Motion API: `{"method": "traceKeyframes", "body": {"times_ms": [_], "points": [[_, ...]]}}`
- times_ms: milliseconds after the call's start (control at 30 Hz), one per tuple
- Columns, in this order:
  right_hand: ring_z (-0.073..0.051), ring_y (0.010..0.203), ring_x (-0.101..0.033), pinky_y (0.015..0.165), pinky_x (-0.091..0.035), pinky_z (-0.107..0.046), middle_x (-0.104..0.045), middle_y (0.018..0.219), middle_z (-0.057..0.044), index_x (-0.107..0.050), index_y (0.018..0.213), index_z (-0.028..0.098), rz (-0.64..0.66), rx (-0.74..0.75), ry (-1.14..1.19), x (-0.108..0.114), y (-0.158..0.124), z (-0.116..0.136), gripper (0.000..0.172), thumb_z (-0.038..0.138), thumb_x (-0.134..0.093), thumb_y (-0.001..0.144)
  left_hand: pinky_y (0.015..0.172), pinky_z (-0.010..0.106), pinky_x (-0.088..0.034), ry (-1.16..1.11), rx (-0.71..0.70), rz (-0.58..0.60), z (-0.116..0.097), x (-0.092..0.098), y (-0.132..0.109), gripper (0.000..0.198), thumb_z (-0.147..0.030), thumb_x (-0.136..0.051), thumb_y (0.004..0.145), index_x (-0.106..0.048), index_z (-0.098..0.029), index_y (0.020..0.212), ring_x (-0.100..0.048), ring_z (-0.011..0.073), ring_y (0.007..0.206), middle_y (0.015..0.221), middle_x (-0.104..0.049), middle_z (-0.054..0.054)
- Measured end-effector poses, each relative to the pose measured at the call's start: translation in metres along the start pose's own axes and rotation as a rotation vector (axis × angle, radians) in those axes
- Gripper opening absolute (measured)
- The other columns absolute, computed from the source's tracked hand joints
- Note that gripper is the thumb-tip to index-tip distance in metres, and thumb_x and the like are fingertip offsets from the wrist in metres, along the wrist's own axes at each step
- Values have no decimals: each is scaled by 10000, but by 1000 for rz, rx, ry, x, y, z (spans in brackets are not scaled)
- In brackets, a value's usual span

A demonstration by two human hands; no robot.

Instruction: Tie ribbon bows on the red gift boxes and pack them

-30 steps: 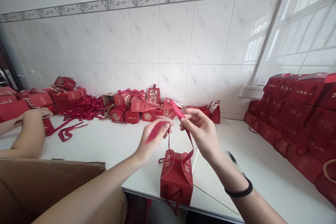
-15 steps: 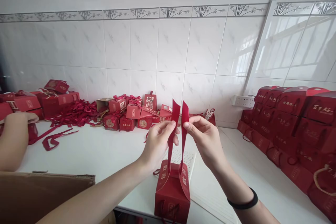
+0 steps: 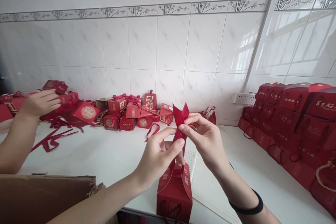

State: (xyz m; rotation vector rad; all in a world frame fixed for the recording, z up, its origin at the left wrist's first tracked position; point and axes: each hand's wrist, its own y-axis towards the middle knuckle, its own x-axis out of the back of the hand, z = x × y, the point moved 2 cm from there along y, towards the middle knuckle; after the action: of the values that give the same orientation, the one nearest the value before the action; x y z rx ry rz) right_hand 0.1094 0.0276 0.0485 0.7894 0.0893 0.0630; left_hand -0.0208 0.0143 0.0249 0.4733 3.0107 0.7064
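Right in front of me a small red gift box (image 3: 174, 196) with gold characters stands at the table's front edge. A dark red ribbon (image 3: 180, 112) rises from its top, and its two ends cross each other above the box. My left hand (image 3: 160, 154) pinches the ribbon just below the crossing. At the crossing itself, the thumb and fingers of my right hand (image 3: 201, 134) are closed on the ribbon. Part of the ribbon lies hidden behind my fingers. Under the box and beside it is a printed sheet (image 3: 191, 157).
Stacked red boxes (image 3: 291, 122) line the right side by a power strip (image 3: 244, 100). Several small red boxes (image 3: 133, 110) sit along the wall. A cardboard carton (image 3: 47, 196) is at front left. A co-worker's hand (image 3: 42, 103) is above loose ribbons (image 3: 54, 141) at left.
The two ribbon ends stood apart and upright; now they cross, and my hands have come together around them. At left, the co-worker's hand has risen and a red box appears beside it.
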Motion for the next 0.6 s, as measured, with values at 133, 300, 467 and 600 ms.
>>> {"method": "traceKeyframes", "body": {"times_ms": [133, 300, 467, 600], "points": [[-110, 656, -539, 608, -472, -234, -577, 738, 10, -578, 763, 194, 22, -64, 38, -1, -2, 0, 238, 324, -765, 692, 460, 161, -424, 15, -31, -40, -1, 2, -1, 250, -396, -592, 822, -604, -157, 895, -564, 78, 440, 474, -600, -38], [-108, 617, -541, 587, -461, -228, -562, 651, 55, -495, 1003, 226, -24, -93, 110, -2, -4, -2, 442, 311, -778, 675, 454, 151, -422, 26, -45, -67, 0, 4, 3, 252, -418, -560, 846, -596, -170, 816, -569, 73, 458, 479, -585, -41], [-107, 603, -551, 588, -455, -235, -585, 654, 45, -491, 1132, 210, 7, -124, 90, -4, -4, -2, 528, 322, -762, 694, 409, 165, -421, -16, -120, -87, -3, 3, 5, 247, -419, -575, 835, -562, -177, 787, -548, 54, 423, 612, -556, -58], [-120, 620, -572, 604, -468, -251, -606, 659, 32, -520, 1163, 200, 21, -186, 141, -3, -3, -4, 564, 317, -780, 676, 400, 150, -382, 30, -146, -97, -1, 4, 5, 255, -400, -580, 837, -533, -173, 728, -545, 51, 409, 543, -515, -72]]}}
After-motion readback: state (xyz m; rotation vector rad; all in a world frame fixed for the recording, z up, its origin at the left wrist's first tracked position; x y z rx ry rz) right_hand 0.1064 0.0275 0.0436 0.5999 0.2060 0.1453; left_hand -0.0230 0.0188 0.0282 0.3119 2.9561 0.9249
